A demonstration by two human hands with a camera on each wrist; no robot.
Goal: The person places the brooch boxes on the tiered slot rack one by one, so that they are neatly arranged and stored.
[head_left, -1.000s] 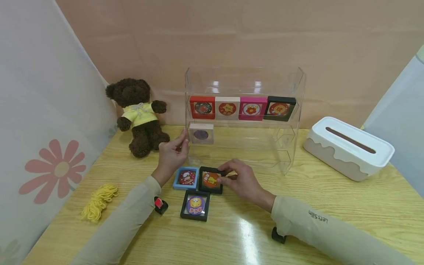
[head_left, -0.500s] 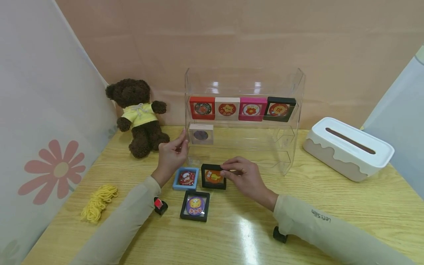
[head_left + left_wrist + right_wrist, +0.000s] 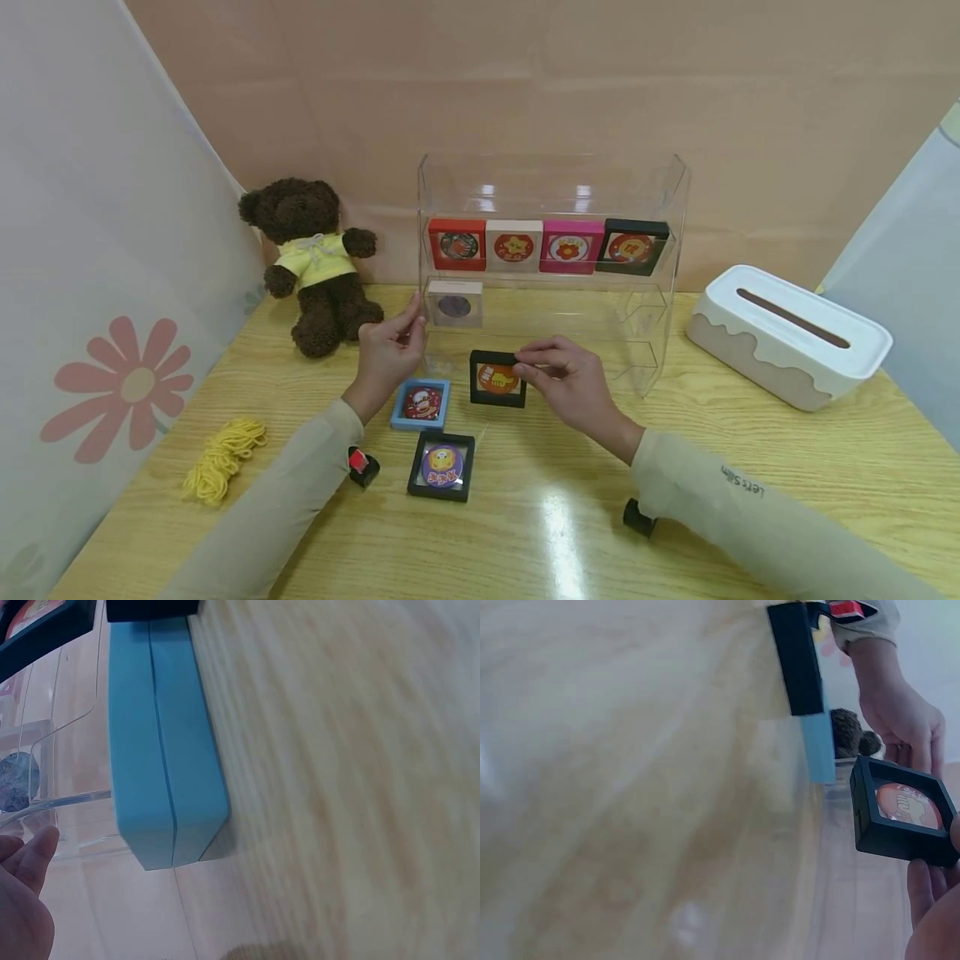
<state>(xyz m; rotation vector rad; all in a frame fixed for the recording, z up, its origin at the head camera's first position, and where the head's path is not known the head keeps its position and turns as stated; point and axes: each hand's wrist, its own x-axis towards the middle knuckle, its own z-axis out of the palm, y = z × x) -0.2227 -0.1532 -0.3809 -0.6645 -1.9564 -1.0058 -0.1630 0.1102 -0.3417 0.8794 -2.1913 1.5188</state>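
My right hand [image 3: 576, 387] pinches the right side of a black badge frame [image 3: 498, 379] between thumb and fingers. An orange round badge with a yellow figure shows through its window, and the frame is held tilted up above the table in front of the rack. In the right wrist view the same black frame [image 3: 904, 808] is gripped at one edge. My left hand [image 3: 386, 358] pinches the left side edge of a clear acrylic display rack [image 3: 551, 187]. A light blue frame [image 3: 398, 407] and another black frame [image 3: 470, 471] with a purple badge lie on the table between my arms.
Several framed badges, among them a red frame [image 3: 457, 265] and a pink frame [image 3: 573, 224], stand on the rack's upper tier. One pale frame [image 3: 457, 287] sits lower left. A teddy bear [image 3: 322, 258], yellow yarn [image 3: 225, 458] and a tissue box [image 3: 780, 350] surround the rack.
My right hand has lifted the black frame with the orange badge off the table, tilted it upright and moved it right and towards the rack. My left hand has stayed in place.
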